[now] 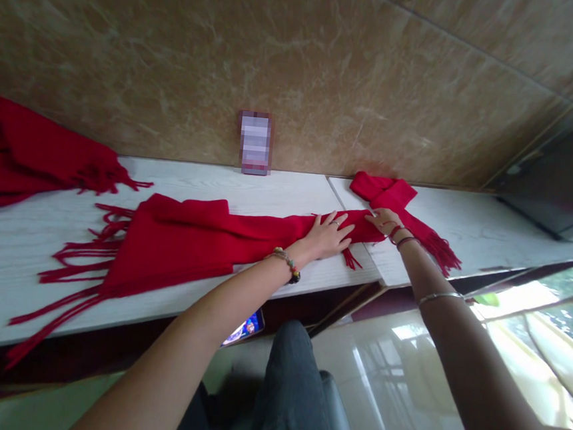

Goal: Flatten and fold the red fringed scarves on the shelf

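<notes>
A red fringed scarf (178,246) lies lengthwise on the white-topped surface, wide at the left with its tassels spread out and narrowing into a folded strip toward the right. My left hand (329,235) rests flat on the narrow part, fingers spread over the cloth. At the strip's right end, my right hand (385,222) grips the scarf's edge; some of its fingers are hidden in the cloth. Just beyond that hand lies a second, folded red scarf (393,196), its tassels pointing to the lower right.
More red fringed cloth (31,152) lies at the far left. A phone-like object (256,142) with a blurred screen leans on the brown marbled wall (179,65). A lit phone (245,328) shows below the white surface's (289,185) front edge. A dark box-like object (566,166) stands at right.
</notes>
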{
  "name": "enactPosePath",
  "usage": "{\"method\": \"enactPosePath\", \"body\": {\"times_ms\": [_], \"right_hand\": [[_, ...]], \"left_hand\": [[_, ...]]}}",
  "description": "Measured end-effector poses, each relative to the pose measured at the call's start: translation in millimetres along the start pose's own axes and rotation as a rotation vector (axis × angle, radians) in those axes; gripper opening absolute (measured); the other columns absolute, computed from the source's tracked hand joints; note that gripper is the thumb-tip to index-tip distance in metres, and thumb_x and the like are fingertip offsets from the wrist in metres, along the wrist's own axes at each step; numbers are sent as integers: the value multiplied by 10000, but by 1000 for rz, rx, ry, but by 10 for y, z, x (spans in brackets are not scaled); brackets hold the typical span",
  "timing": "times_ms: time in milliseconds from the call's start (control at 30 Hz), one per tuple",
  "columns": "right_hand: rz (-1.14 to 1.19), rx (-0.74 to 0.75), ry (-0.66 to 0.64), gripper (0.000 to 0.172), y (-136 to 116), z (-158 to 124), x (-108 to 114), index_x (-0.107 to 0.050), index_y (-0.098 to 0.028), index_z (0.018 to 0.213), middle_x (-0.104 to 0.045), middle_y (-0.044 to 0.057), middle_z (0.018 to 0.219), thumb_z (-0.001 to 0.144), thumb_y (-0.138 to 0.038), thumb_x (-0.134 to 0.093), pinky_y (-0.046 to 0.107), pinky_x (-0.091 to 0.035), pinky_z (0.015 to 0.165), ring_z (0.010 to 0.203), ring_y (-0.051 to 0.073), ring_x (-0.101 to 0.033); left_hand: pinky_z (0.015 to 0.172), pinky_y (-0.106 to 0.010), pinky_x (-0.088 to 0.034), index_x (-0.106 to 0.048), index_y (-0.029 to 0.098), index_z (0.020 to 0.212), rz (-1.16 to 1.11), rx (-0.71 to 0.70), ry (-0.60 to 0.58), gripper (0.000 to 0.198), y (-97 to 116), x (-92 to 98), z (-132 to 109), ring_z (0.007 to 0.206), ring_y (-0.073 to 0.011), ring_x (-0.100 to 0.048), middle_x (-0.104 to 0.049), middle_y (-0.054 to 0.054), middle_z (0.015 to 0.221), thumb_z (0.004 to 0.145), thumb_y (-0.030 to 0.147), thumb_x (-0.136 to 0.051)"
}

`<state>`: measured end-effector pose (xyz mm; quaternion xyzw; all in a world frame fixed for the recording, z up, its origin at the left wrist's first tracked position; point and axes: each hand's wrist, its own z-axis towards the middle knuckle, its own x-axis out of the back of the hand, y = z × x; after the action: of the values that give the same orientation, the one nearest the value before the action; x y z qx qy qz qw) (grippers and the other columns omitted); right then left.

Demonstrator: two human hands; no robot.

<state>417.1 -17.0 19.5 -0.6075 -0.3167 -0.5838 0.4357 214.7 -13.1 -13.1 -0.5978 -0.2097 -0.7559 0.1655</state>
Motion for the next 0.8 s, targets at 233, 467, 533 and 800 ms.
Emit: {"method": "enactPosePath", "body": {"times_ms": [233, 467, 533, 800], "right_hand": [[51, -17, -15, 176, 76, 90, 35, -678, -128, 845, -676, 57, 782, 811, -260, -567, 217, -388, 542, 697, 152, -597], [103, -72, -95, 176, 146, 124, -11, -639, -96, 894, -646, 80, 849, 859, -235, -537, 262, -468, 615, 761, 170, -602], [135, -70, -136, 260, 144, 107, -26, -596, -115, 1054, -617, 85, 1023, 880, -298, -536, 331, -508, 728, 878, 180, -599], [183, 89, -34, 213, 70, 91, -118, -636, -110, 997, -693, 81, 852, 839, -176, -509, 271, -517, 635, 709, 162, -640]], "left_hand": [[1017, -571, -312, -355, 160, 1399, 73, 123, 8, 562, -39, 120, -120, 1309, -376, -321, -315, -158, 1468, 894, 390, -446], [916, -467, -452, -414, 105, 1341, 181, 87, 44, 447, -20, 132, -89, 1156, -300, -528, -502, -176, 1323, 898, 87, -354], [856, -408, -492, -427, 84, 1319, 193, 46, 95, 439, -20, 159, -56, 1049, -256, -603, -592, -174, 1203, 893, 37, -331], [908, -408, -465, -520, 131, 1229, 158, 5, 167, 382, 26, 292, -108, 1177, -249, -512, -527, -141, 1309, 917, 59, -312]]}}
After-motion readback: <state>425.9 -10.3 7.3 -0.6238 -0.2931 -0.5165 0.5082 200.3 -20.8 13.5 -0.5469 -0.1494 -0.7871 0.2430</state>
